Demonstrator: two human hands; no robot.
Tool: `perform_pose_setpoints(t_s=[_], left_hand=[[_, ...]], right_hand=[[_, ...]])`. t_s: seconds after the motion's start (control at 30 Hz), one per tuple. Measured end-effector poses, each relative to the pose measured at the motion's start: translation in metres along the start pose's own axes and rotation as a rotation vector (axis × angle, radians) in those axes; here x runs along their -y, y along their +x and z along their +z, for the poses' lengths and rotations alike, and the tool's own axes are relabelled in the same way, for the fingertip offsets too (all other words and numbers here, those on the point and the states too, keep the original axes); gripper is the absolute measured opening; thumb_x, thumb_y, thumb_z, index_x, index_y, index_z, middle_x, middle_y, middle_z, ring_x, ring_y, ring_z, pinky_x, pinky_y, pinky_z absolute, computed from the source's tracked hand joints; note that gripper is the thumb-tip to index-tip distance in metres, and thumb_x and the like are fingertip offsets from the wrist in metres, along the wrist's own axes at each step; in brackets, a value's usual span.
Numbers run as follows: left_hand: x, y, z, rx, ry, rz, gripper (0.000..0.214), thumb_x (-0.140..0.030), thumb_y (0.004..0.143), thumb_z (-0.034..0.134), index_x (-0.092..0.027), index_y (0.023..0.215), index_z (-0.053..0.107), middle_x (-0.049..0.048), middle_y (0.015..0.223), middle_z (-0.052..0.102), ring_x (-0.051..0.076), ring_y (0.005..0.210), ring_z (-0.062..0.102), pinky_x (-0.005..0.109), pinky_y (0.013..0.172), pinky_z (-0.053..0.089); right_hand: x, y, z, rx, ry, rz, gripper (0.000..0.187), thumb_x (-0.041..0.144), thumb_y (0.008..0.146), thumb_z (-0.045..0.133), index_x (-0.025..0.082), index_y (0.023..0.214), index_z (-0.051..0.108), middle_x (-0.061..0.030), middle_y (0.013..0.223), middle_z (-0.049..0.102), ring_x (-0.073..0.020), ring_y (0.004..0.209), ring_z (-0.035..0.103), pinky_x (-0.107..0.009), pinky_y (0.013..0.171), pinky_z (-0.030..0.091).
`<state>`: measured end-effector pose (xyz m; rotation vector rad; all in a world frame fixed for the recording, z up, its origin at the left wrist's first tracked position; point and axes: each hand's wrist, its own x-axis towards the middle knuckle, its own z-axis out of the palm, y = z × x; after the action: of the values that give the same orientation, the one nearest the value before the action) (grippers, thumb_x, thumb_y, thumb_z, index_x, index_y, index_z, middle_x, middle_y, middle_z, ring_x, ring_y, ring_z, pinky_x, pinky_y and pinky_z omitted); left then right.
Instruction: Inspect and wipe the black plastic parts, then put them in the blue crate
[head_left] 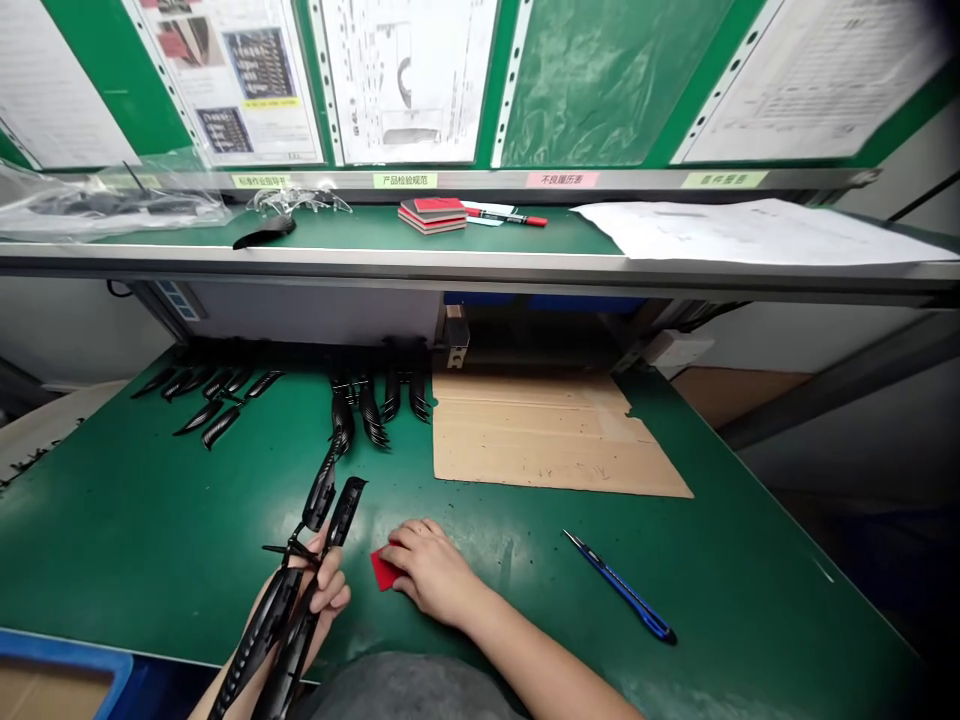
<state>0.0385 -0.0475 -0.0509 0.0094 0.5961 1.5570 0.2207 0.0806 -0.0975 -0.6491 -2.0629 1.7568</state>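
In the head view, a green worktop [150, 520] stretches beneath a shelf [360, 230]. At its back left lies a group of black ridged pieces [221, 400]; nearer the middle are more dark slatted pieces [375, 415], their tips pointing toward the person. Right of these lies a flat cardboard sheet [540, 445], with dark specks on it. A blue utility knife [622, 590] rests slantwise to the right of the right forearm, well apart from it. On the shelf are a clear plastic bag [105, 215], a stack of red and grey pads [433, 216], a red-and-black marker [517, 218] and a white paper sheet [750, 228] on the right. The rim of a blue bin [124, 665] shows at lower left.

The left hand [326, 590] has its grip closed around a black part [259, 625], held slanting above the worktop's near edge. The part is long and glossy, with two side-by-side rows of curved, ridged panels and a thin crosspiece midway. Its far end overlaps the dark slatted pieces in view; whether they touch cannot be told. The right hand [431, 570] rests low over the worktop, its grip pinched on a small flat red pad [381, 570], one corner of which sticks out beside the fingers.
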Motion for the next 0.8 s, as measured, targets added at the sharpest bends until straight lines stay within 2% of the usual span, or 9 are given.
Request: perform_pose_setpoints(t_s=[0.07,0.1,0.17,0.23,0.27,0.3,0.47,0.67,0.8], left_hand=[[0.002,0.001,-0.002,0.011,-0.007,-0.011,0.014,-0.022,0.087,0.057,-0.02,0.077,0.048,-0.0074,0.055,0.043,0.005,0.037,0.039,0.025,0.05,0.029],[0.003,0.001,-0.003,0.014,-0.01,-0.016,0.013,-0.022,0.087,0.056,-0.02,0.077,0.049,-0.0073,0.054,0.043,0.006,0.037,0.039,0.025,0.05,0.029],[0.005,0.0,-0.003,0.015,-0.013,-0.028,0.013,-0.023,0.089,0.054,-0.02,0.077,0.05,-0.0066,0.055,0.044,0.006,0.037,0.039,0.025,0.05,0.028],[0.008,-0.001,-0.001,0.011,-0.022,-0.051,0.016,-0.024,0.091,0.051,-0.02,0.075,0.05,-0.0058,0.057,0.045,0.005,0.037,0.038,0.025,0.05,0.028],[0.01,-0.002,0.001,0.009,-0.032,-0.065,0.017,-0.024,0.091,0.051,-0.019,0.075,0.05,-0.0055,0.058,0.045,0.005,0.038,0.036,0.025,0.05,0.027],[0.013,-0.002,0.004,0.009,-0.046,-0.08,0.017,-0.025,0.091,0.052,-0.019,0.075,0.05,-0.0055,0.059,0.045,0.004,0.038,0.034,0.025,0.05,0.027],[0.03,-0.004,0.026,0.019,-0.054,-0.172,0.016,-0.028,0.089,0.055,-0.019,0.077,0.051,-0.005,0.06,0.043,0.003,0.04,0.025,0.024,0.051,0.024],[0.037,-0.004,0.04,0.048,-0.035,-0.233,0.022,-0.03,0.093,0.048,-0.018,0.075,0.054,-0.0029,0.06,0.045,0.004,0.041,0.025,0.025,0.052,0.025],[0.039,-0.005,0.046,0.051,-0.041,-0.239,0.018,-0.028,0.09,0.053,-0.018,0.077,0.057,-0.0033,0.059,0.046,0.003,0.04,0.025,0.023,0.05,0.025]], right_hand=[[0.0,0.003,0.002,-0.048,0.103,0.019,0.037,0.028,0.07,0.08,0.025,0.104,0.067,-0.0066,0.109,0.058,-0.0315,0.116,0.042,-0.051,0.109,0.017],[0.001,0.002,0.003,-0.086,0.173,0.038,0.038,0.039,0.077,0.075,0.023,0.11,0.063,-0.0086,0.112,0.057,-0.031,0.113,0.045,-0.052,0.106,0.024],[0.006,-0.003,0.001,-0.151,0.34,0.088,0.049,0.058,0.092,0.051,0.02,0.123,0.053,-0.013,0.116,0.055,-0.0291,0.106,0.052,-0.05,0.096,0.039],[0.014,-0.01,-0.002,-0.181,0.491,0.134,0.058,0.062,0.1,0.023,0.018,0.129,0.046,-0.0158,0.115,0.056,-0.0264,0.1,0.057,-0.046,0.086,0.047],[0.02,-0.015,-0.003,-0.188,0.567,0.152,0.06,0.062,0.1,0.018,0.017,0.128,0.046,-0.0161,0.115,0.056,-0.0253,0.099,0.059,-0.043,0.083,0.049],[0.026,-0.019,-0.005,-0.194,0.663,0.166,0.06,0.062,0.1,0.02,0.016,0.125,0.049,-0.0156,0.115,0.057,-0.0245,0.098,0.059,-0.04,0.082,0.049],[0.056,-0.032,-0.008,-0.208,1.181,0.169,0.044,0.055,0.094,0.057,0.016,0.113,0.06,-0.0127,0.109,0.059,-0.0241,0.095,0.059,-0.033,0.077,0.049],[0.072,-0.039,-0.009,-0.224,1.151,0.113,0.034,0.04,0.097,0.059,0.018,0.122,0.053,-0.0116,0.111,0.058,-0.0258,0.099,0.057,-0.038,0.08,0.048],[0.077,-0.042,-0.011,-0.207,1.157,0.096,0.033,0.038,0.098,0.057,0.019,0.125,0.048,-0.0112,0.115,0.056,-0.0248,0.098,0.057,-0.038,0.078,0.048]])
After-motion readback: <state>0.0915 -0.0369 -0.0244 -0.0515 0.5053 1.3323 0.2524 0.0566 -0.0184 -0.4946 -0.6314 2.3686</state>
